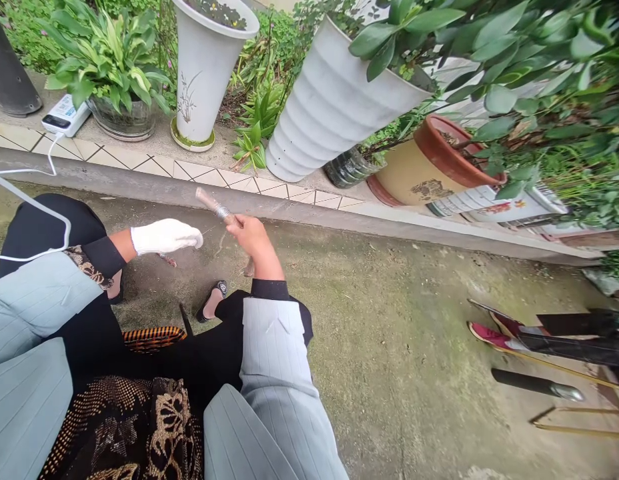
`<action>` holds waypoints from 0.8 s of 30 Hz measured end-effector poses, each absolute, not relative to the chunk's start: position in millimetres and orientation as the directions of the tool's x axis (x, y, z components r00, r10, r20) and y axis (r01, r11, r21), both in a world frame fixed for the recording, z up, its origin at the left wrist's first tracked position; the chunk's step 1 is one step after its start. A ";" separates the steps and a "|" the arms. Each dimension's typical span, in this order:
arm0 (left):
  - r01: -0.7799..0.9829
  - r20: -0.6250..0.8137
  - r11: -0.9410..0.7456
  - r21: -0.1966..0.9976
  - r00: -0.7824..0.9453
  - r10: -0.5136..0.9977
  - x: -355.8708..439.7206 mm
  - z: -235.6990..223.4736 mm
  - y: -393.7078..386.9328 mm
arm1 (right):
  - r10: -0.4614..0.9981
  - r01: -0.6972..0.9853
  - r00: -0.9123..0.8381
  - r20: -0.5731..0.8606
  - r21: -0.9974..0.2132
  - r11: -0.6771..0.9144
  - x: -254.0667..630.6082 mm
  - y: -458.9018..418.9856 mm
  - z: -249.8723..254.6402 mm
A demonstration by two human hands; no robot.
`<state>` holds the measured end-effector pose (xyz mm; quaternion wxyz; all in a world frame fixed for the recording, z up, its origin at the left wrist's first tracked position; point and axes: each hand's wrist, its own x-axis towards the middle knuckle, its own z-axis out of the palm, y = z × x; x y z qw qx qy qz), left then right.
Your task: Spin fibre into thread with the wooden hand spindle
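My right hand, bare, is closed around a light brown stick with a rounded end. Thin wire or thread is wound in tight turns around the stick just ahead of my fingers. My left hand wears a white glove and is to the left of the stick, with its fingers curled together. A fine strand seems to run from the gloved fingertips towards the windings. Below the left hand, a small reddish thing lies on the ground, too small to make out.
Potted plants stand along a tiled ledge, among them a white ribbed pot and a tan pot. A white power bank with a cable rests on the ledge. Another person's red shoes show at the right.
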<state>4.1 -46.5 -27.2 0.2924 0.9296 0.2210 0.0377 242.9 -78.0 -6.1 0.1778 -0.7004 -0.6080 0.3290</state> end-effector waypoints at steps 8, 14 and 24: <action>0.434 -0.050 -0.805 0.405 0.890 0.454 0.6 -38.5 -41.2 | 0.629 0.917 -0.328 -0.705 -0.399 0.032 229.0 -83.1 -12.7; 0.492 -0.038 -0.698 0.521 0.830 0.556 -0.5 -36.2 -38.6 | 0.595 0.424 -0.712 -0.373 -0.904 -0.058 239.8 -95.2 9.6; 0.405 -0.023 -0.705 0.583 0.875 0.484 3.1 -31.4 -44.7 | 0.972 0.721 0.018 -0.235 -0.670 -0.175 242.9 -79.5 -3.9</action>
